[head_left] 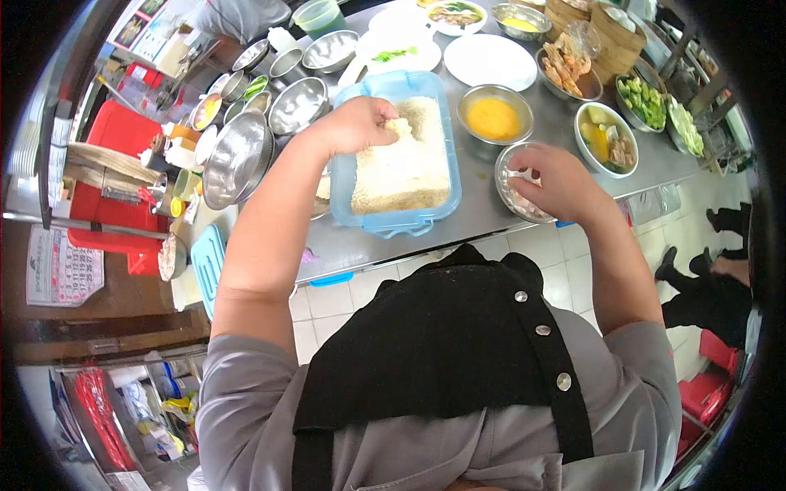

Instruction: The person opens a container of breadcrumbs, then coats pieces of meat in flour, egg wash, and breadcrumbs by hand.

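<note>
My left hand (358, 127) is over the blue plastic container (456, 184), its fingers closed on a small pale crumb-coated piece (399, 128). Pale breadcrumbs (401, 176) fill much of that container. My right hand (561, 182) reaches into a metal bowl (501, 186) holding pieces dusted in white. The fingers there are curled together, with white powder on the tips; what they grip is hard to make out. Just beyond stands a metal bowl of beaten egg (494, 119).
White plates (490, 61) and bowls of food, including chopped greens (641, 102), stand along the back and right. Several metal bowls (239, 159) crowd the left. A blue lid (209, 266) leans at the lower left. Another person's legs (708, 286) show at right.
</note>
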The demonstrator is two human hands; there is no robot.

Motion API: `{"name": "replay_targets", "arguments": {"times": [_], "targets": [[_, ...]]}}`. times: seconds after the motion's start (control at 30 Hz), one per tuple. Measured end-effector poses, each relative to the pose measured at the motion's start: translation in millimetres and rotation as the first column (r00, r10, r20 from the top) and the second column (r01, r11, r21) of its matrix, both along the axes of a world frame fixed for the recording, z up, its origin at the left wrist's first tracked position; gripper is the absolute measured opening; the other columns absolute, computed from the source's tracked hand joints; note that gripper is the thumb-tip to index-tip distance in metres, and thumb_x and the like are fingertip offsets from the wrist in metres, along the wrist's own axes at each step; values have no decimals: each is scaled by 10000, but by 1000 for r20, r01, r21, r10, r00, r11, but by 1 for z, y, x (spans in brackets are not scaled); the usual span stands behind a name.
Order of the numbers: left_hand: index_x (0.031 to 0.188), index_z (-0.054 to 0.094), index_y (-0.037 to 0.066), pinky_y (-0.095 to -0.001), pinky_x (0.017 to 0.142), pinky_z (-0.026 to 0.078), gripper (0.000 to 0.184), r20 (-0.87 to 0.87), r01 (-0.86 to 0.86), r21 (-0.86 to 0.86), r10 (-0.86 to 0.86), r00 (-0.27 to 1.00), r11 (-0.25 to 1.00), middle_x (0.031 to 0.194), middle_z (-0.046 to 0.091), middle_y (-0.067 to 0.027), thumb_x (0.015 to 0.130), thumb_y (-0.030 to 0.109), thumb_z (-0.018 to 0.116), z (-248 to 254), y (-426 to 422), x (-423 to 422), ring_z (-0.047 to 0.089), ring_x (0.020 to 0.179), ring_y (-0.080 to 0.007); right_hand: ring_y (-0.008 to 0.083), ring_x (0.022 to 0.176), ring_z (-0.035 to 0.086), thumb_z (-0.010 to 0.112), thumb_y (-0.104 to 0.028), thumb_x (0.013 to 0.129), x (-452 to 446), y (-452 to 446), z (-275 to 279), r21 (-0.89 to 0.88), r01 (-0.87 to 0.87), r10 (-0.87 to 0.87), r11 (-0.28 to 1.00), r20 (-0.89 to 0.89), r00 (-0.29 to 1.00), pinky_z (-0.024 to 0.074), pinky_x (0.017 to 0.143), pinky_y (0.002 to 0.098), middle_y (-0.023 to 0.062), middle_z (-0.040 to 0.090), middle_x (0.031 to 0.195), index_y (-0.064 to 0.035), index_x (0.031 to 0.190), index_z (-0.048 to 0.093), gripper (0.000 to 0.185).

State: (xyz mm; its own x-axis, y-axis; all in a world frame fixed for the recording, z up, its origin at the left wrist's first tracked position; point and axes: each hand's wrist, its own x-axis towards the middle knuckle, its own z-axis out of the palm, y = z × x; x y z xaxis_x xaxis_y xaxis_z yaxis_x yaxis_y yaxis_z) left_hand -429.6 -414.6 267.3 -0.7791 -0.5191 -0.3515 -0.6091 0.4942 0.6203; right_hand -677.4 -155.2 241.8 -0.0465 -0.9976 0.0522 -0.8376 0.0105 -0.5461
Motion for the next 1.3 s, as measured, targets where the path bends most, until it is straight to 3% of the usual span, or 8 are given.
{"name": "replay_targets", "arguments": {"times": [0.23, 0.5, 0.57, 0.6, 0.77, 0.87, 1.17, 1.3], "targets": [[1111, 627, 3, -259, 849, 513, 253, -289, -53, 99, 80, 954, 994, 1002, 714, -44, 887, 89, 708, 59, -7, 51, 645, 914, -96, 308, 847, 669, 707, -243, 873, 6, -2, 4, 17, 25, -26, 1000, 16, 1000, 533, 775, 399, 144, 692, 987, -52, 1061, 697, 268], [1132, 621, -14, -289, 845, 505, 323, 2, -154, -333, 164, 986, 930, 985, 690, -38, 870, 146, 720, 52, -39, 154, 619, 905, -111, 284, 823, 651, 708, -193, 876, 4, -5, 2, 24, 24, -24, 999, -5, 1000, 530, 767, 377, 124, 688, 972, -37, 1053, 687, 237], [1056, 675, -6, -352, 786, 515, 317, -62, -134, -218, 123, 990, 967, 897, 694, -82, 826, 210, 705, 8, -44, 165, 624, 849, -165, 324, 856, 658, 683, -204, 887, -2, -3, -3, 23, 50, -49, 998, -46, 998, 529, 782, 399, 149, 686, 978, -46, 1045, 695, 224], [1025, 682, 2, -337, 781, 513, 263, -195, -152, 71, 163, 967, 986, 894, 693, -73, 821, 168, 702, -22, -47, 163, 619, 847, -147, 351, 900, 665, 660, -194, 900, -14, -4, -9, 31, 13, -10, 999, -73, 997, 527, 801, 418, 169, 693, 1002, -45, 1048, 704, 214], [1092, 671, 5, -407, 891, 519, 297, 221, -173, -421, 286, 932, 890, 1080, 714, -158, 846, 166, 709, -83, -44, 145, 682, 1002, -301, 297, 858, 684, 640, -161, 930, -36, -15, -21, 112, 166, -147, 980, -157, 977, 533, 784, 380, 150, 718, 954, -57, 1020, 725, 162], [1200, 643, 18, -423, 974, 495, 399, 68, -95, -667, 187, 980, 739, 1234, 666, -196, 854, 200, 717, -64, -27, 140, 636, 1122, -361, 372, 937, 672, 603, -186, 900, -39, -9, -23, 267, 147, -74, 952, -263, 962, 530, 828, 453, 172, 713, 992, -96, 1011, 731, 192], [1292, 602, 27, -403, 949, 522, 441, -238, -367, -448, 286, 928, 815, 1215, 683, -180, 893, 193, 685, -16, 26, 107, 676, 1071, -301, 331, 1050, 680, 677, -344, 852, -28, -24, -45, 425, 420, -193, 802, -481, 855, 532, 919, 441, 155, 725, 1078, -46, 1059, 724, 366], [1282, 598, 21, -393, 919, 532, 426, -297, -407, -366, 310, 903, 837, 1175, 697, -180, 900, 191, 683, -11, 44, 99, 692, 1031, -289, 332, 1063, 675, 683, -243, 833, -52, -25, -82, 311, 425, -339, 850, -295, 893, 528, 921, 428, 161, 719, 1108, -80, 1125, 717, 336]]}}
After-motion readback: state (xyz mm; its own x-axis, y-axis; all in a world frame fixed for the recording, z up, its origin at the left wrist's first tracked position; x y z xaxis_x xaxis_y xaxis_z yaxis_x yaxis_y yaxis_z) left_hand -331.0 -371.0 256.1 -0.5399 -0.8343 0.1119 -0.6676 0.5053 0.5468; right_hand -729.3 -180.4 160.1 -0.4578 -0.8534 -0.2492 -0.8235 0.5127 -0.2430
